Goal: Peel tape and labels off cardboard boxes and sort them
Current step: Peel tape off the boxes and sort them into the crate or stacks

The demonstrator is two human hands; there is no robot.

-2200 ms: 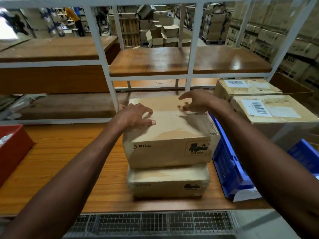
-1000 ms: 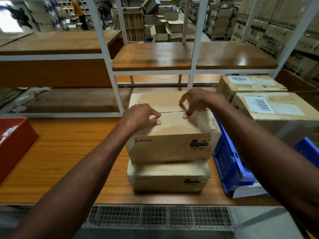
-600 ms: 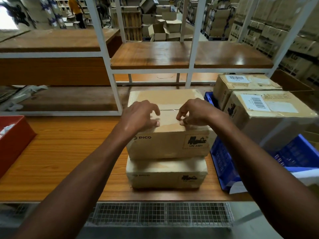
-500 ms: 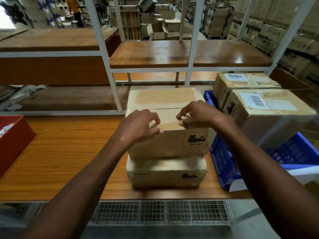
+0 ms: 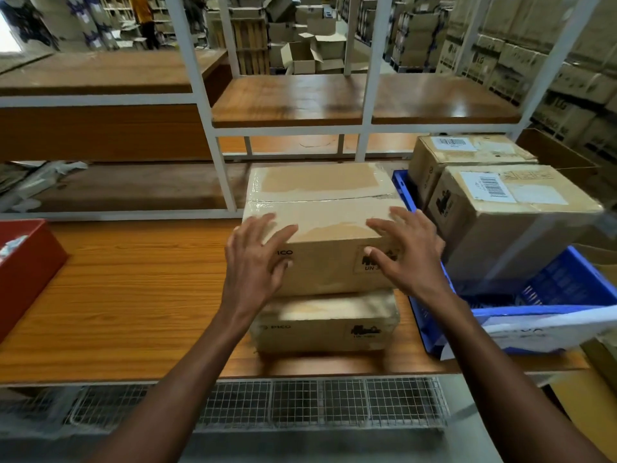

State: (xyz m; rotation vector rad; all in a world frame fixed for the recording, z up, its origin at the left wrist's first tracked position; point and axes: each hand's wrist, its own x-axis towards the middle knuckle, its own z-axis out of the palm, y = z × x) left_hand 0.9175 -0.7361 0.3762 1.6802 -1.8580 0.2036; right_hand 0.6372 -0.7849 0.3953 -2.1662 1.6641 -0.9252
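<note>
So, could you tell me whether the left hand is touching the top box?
Touching. The head view shows the left hand with its fingers spread flat over the near top edge of the top box.

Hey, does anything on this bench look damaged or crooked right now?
The top box has a scuffed, lighter patch where its surface paper looks torn away. It also overhangs the smaller box beneath. Both hands, left and right, lie open against it.

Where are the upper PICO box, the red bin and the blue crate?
upper PICO box (image 5: 320,185): head view, taped top face.
red bin (image 5: 30,272): head view, its right side wall.
blue crate (image 5: 561,289): head view, inner mesh of its right wall.
</note>
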